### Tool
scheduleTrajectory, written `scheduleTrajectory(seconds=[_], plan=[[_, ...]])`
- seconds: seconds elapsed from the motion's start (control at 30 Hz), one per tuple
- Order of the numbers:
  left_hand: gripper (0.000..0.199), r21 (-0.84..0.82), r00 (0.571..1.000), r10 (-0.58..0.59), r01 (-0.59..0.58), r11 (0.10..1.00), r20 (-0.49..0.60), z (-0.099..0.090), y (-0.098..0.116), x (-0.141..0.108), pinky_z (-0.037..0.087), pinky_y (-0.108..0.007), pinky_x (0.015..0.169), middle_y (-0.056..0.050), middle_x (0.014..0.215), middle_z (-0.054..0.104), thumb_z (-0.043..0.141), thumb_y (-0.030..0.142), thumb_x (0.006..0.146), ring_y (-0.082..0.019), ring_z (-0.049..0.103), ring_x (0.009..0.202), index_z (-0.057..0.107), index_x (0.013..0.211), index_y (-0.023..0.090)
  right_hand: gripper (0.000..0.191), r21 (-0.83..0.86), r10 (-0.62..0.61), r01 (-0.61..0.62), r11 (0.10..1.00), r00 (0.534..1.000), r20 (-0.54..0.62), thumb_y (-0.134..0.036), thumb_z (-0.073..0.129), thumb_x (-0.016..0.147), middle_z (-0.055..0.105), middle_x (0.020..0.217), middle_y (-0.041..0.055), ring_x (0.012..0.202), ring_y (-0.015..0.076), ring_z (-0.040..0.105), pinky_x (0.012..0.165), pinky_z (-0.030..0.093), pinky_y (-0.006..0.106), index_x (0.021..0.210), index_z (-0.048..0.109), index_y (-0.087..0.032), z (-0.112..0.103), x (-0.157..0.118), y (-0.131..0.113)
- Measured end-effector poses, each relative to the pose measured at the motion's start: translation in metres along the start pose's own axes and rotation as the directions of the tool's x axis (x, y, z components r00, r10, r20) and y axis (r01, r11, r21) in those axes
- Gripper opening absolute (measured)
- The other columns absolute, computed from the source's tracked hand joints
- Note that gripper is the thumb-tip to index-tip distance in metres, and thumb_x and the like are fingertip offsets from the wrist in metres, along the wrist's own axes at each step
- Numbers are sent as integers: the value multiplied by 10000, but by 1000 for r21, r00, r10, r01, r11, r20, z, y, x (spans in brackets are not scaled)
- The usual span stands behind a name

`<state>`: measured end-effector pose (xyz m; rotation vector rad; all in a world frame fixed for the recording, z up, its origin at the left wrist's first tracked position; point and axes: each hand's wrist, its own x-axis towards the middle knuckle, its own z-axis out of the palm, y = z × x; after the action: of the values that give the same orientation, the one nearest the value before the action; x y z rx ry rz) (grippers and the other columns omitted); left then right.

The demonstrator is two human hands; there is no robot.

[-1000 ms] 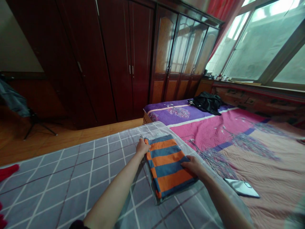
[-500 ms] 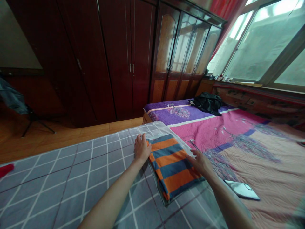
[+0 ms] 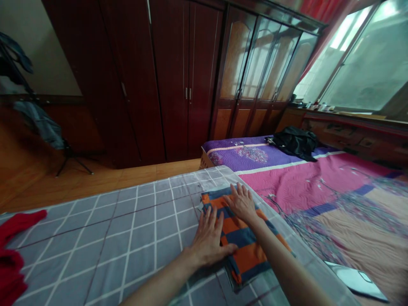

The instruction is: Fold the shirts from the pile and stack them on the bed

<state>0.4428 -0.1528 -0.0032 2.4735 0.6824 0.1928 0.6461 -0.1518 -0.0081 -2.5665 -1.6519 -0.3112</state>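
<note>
Got both hands flat on a folded orange and blue striped cloth, left hand along its near left side with the thumb lying across it, right hand spread on top. The cloth sits on a grey checked sheet, close to where it meets a pink quilt. Further along there's a purple quilt with a rumpled black cloth on it, plus a silver phone lower right and a red cloth far left. Dark wood wardrobes behind
</note>
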Motion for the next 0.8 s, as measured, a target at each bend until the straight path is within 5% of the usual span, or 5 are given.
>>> scheduleTrajectory(seconds=[0.17, 0.4, 0.6, 0.8], plan=[[1034, -49, 1000, -23, 23, 999, 6, 8, 1, -9, -67, -528, 1131, -126, 1533, -94, 400, 769, 753, -306, -176, 1390, 86, 1491, 116, 661, -74, -14, 14, 997, 1000, -9, -548, 318, 924, 353, 1452, 183, 1324, 358, 308, 1061, 198, 499, 1439, 329, -135, 23, 6, -5], [1103, -251, 996, 72, -85, 964, -60, -10, 2, -24, -35, -537, 1140, -127, 1521, -156, 386, 803, 741, -308, -171, 1390, -39, 1479, 102, 731, -54, -14, 10, 998, 997, -73, -575, 344, 876, 378, 1424, 204, 1285, 382, 361, 1022, 282, 506, 1435, 333, -105, 42, 9, -6], [1218, -325, 989, 18, -65, 944, -146, 11, -6, -15, -3, -582, 1140, -115, 1512, -211, 486, 805, 685, -379, -156, 1381, -125, 1469, 101, 457, -84, -365, 357, 930, 925, -106, -382, 400, 823, 438, 1416, 64, 1307, 423, 309, 984, 277, 616, 1231, 601, -336, 71, 14, -9], [1200, -348, 986, 38, -93, 933, -162, 27, -17, -2, 30, -624, 1129, -104, 1547, -112, 526, 757, 687, -406, -100, 1390, -105, 1480, 114, 482, -88, -478, 470, 878, 854, -206, -344, 394, 717, 527, 1330, 63, 1345, 412, 252, 952, 321, 631, 1103, 683, -364, 82, 0, 35]])
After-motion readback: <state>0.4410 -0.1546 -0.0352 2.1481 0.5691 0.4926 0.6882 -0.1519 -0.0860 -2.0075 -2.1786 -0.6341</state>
